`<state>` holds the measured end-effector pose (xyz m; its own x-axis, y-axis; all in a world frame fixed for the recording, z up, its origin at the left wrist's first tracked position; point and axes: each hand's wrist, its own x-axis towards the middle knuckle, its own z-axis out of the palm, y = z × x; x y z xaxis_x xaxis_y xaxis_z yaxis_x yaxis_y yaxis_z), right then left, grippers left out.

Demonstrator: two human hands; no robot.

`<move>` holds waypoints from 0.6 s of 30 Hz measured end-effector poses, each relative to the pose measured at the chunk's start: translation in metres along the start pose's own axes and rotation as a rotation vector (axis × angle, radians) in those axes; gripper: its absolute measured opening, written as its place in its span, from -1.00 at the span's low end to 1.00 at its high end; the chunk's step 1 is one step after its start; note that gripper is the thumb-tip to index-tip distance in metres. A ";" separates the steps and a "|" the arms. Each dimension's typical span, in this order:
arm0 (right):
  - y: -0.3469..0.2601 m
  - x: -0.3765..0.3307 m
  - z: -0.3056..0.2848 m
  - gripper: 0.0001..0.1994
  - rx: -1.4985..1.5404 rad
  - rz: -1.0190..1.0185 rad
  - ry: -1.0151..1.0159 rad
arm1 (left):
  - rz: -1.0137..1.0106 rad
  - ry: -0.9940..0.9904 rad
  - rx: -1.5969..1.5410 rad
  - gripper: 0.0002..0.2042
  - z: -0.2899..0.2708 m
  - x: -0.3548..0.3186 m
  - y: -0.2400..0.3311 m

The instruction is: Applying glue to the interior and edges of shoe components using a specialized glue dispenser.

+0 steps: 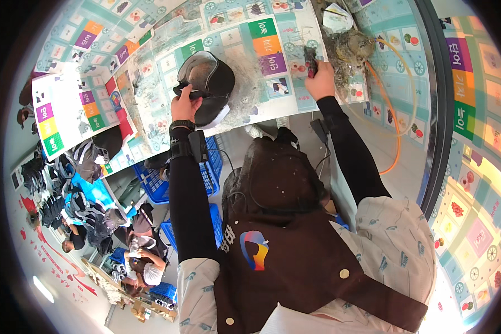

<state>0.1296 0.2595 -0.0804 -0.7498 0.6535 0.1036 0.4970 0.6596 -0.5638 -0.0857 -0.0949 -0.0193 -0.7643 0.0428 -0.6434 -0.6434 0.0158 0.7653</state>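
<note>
From the head camera the table (150, 106) runs across the top of the picture, its edge bending with the lens; it is covered with printed sheets (67, 111) of small picture squares and coloured blocks in purple, orange, green and yellow, and grey dust or fluff lies scattered over the middle part; the same kind of sheeting covers the wall (473, 167) curving down the right side. Below the table edge stand blue crates (161, 186), one partly behind the left forearm; further left and lower down a heap of dark shoes (78, 206) spreads over a blue cloth, and another person (139, 250) sits low among them, well apart from the wearer. The wearer's own brown apron (295, 245) fills the lower middle and hides the floor there.

The left hand (185, 106) is closed on the near rim of a black shoe (209, 83), fingers curled over the edge; the shoe rests on the table, opening turned toward the camera, pale lining showing, a white sole edge at its lower right. The right hand (320, 80) is closed round a dark tool (310, 60) whose tip points away up the table; it is apart from the shoe. Just right of that hand sits a grey matted clump (353, 50) with an orange hose (398, 100) looping from it down over the table edge; a crumpled white scrap (338, 19) lies beyond it.
</note>
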 end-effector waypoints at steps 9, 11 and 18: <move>-0.114 -0.035 -0.032 -0.73 0.808 0.047 -0.579 | 0.001 0.024 0.119 -0.57 0.009 -0.002 0.001; -0.117 -0.034 -0.029 -0.72 0.805 0.091 -0.557 | 0.003 0.024 0.143 -0.57 0.010 -0.001 0.002; -0.113 -0.037 -0.040 -0.71 0.766 -0.089 -0.596 | 0.025 0.095 0.182 -0.54 0.007 -0.003 0.000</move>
<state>0.1187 0.1756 0.0121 -0.9738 0.1785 -0.1409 0.1668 0.1398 -0.9760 -0.0830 -0.0881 -0.0177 -0.7859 -0.0490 -0.6164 -0.6126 0.1970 0.7654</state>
